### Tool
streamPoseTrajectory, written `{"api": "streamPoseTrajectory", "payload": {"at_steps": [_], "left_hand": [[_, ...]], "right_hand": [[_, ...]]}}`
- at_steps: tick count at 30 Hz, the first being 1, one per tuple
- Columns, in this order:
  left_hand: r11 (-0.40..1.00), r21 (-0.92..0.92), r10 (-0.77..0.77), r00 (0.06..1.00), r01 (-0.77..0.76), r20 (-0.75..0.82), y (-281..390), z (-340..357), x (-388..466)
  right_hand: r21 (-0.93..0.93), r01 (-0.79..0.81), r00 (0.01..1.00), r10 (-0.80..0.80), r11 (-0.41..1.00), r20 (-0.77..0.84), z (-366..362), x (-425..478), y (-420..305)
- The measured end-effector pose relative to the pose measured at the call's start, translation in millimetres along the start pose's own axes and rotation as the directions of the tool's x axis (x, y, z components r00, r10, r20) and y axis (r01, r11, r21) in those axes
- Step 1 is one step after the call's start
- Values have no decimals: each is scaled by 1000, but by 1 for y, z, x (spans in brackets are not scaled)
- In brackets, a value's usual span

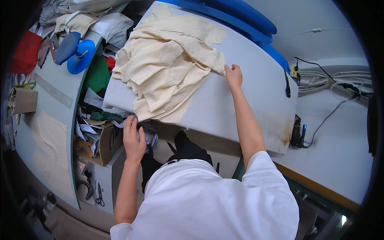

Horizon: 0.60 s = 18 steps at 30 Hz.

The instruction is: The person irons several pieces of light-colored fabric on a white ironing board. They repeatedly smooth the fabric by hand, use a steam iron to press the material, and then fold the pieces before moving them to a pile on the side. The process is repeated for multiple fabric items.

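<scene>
A crumpled cream garment of crinkled fabric (162, 66) lies in loose folds on a white padded table (216, 111). Its lower edge reaches the table's near edge. At the garment's right corner, my right hand (234, 76) pinches the cloth between thumb and fingers. My left hand (134, 141) is at the near left table edge, just beside the garment's lower left corner. Its fingers are extended, with the thumb apart, and I see nothing held in it. A small dark patch shows by the left fingertips; what it is cannot be made out.
On the left, a pale green table (57, 120) bears a metal ruler (54, 90), a blue round-ended object (80, 57) and flat cream cloth (51, 150). Between the tables stands a cardboard box (106, 144) of scraps. Scissors (99, 195) lie below. Cables (324, 79) run at the right.
</scene>
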<state>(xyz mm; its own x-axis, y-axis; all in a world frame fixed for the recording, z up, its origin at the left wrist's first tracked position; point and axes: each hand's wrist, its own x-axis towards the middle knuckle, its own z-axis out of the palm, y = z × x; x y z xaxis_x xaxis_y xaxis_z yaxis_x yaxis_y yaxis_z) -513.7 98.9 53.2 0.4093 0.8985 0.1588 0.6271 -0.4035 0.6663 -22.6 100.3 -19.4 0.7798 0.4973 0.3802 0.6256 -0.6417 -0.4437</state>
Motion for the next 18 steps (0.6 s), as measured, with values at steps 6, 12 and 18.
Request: {"api": "streamPoseTrajectory", "payload": {"at_steps": [6,12,18], "left_hand": [[994,32,106,993,-104,-59,78,31,70],[999,13,-33,972,37,-233,65,26,187],[949,-260,-235,952,182,-194,91,66,257]], "right_hand": [[86,-144,818,69,986,571,-22,19,-44],[676,89,963,-236,732,128,-104,37,-35],[820,-198,960,-61,537,272,-239,20,6]]}}
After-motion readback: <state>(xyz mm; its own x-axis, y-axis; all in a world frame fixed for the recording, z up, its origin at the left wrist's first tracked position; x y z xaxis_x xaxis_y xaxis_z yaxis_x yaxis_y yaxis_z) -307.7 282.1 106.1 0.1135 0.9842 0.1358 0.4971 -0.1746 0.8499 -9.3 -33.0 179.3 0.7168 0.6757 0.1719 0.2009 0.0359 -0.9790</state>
